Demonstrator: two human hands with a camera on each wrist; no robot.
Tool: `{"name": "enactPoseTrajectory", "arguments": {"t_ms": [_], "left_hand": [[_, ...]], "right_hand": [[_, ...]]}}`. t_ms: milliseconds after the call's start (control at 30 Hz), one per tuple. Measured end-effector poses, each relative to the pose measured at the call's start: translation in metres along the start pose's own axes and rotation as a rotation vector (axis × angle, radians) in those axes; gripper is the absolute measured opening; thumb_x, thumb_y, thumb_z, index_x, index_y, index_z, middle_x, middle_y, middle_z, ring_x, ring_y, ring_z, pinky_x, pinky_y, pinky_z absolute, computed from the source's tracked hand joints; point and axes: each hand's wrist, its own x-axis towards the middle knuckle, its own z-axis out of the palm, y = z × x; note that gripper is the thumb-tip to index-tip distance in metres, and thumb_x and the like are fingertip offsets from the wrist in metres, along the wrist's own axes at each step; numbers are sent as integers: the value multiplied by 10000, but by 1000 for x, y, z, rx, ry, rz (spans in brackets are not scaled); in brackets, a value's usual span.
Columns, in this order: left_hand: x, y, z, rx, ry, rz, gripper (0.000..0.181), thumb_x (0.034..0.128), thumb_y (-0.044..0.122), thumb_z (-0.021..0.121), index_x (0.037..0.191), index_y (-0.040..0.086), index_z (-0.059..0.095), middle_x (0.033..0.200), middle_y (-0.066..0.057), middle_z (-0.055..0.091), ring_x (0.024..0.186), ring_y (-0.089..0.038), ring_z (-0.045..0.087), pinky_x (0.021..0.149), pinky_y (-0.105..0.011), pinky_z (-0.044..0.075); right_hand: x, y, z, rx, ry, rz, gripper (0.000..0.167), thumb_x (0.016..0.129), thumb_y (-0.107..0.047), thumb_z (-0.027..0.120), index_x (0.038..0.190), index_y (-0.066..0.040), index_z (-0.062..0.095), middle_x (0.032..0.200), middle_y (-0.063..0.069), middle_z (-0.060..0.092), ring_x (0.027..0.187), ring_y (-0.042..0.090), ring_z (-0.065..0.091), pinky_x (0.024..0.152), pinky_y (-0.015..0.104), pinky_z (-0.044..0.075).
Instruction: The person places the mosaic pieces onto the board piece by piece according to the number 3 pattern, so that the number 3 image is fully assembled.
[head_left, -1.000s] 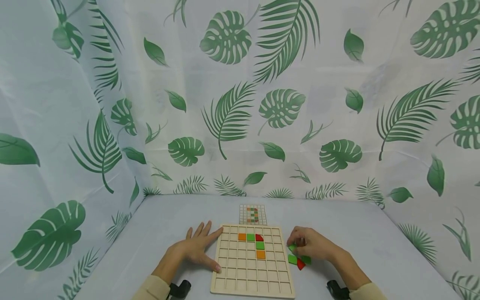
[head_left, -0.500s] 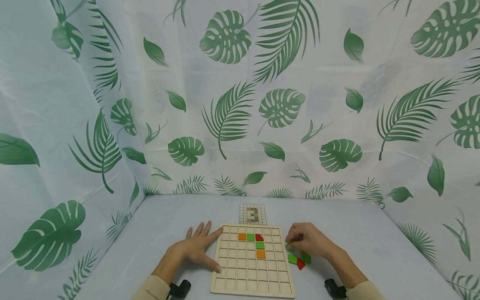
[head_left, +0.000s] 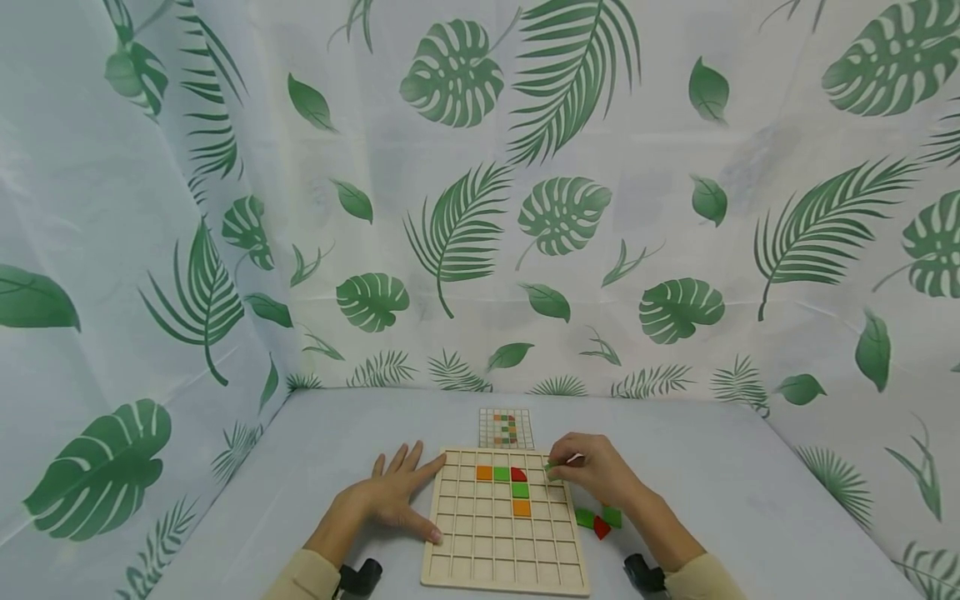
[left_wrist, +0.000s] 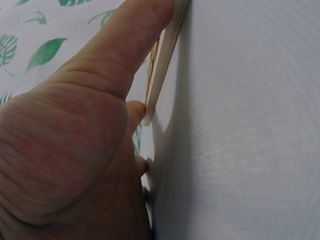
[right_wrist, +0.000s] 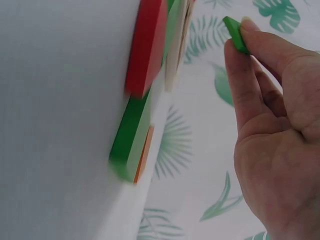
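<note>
Against board [head_left: 487,550], left hand [head_left: 397,492] splays; right [head_left: 596,468] pinches tile [right_wrist: 236,36].

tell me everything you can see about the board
The board is pale, wood-looking and roughly square, with a rim and a grid of cells. It lies flat on the table. Five tiles sit in it: two orange, two green, one red. The left hand touches its left edge with thumb and forefinger. The right hand partly hides its far right corner.
</note>
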Motion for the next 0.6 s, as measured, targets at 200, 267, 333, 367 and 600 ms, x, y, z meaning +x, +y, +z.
{"name": "enactPoseTrajectory", "arguments": {"t_ms": [200, 267, 333, 367, 600], "left_hand": [[0, -1, 0, -1, 2, 5, 1270, 621, 777, 846, 1658, 318, 275, 1748, -204, 72, 1617, -453, 13, 1237, -749, -4], [0, -1, 0, -4, -1, 6, 1269, 624, 776, 846, 1659, 316, 274, 1748, -206, 71, 1617, -454, 12, 1236, -750, -6], [0, 0, -1, -9, -6, 6, 1268, 626, 775, 845, 1659, 317, 271, 1748, -206, 68, 1617, -454, 8, 1236, -750, -8], [0, 0, -1, -11, -7, 6, 1268, 627, 774, 846, 1659, 316, 270, 1747, -207, 67, 1617, -454, 7, 1235, -751, -10], [0, 0, -1, -11, -10, 6, 1268, 630, 777, 840, 1661, 317, 263, 1749, -203, 62, 1618, -450, 2, 1236, -750, -12]], "right_hand": [[5, -8, 10, 11, 14, -57, 108, 874, -67, 826, 974, -101, 805, 976, 31, 793, 817, 54, 689, 714, 261, 616], [6, -11, 13, 3, 14, -69, 117, 879, -73, 823, 992, -101, 804, 965, 19, 792, 806, 44, 685, 700, 259, 610], [7, -13, 17, -1, 4, -72, 123, 884, -89, 821, 1004, -107, 800, 961, 1, 784, 800, 32, 678, 689, 254, 608], [7, -13, 18, 0, -2, -72, 127, 886, -98, 821, 1011, -108, 799, 959, -8, 778, 797, 30, 673, 686, 254, 606], [13, -14, 27, 4, -44, -66, 122, 901, -173, 818, 1009, -119, 802, 907, -86, 725, 709, 22, 570, 619, 217, 543]]}}
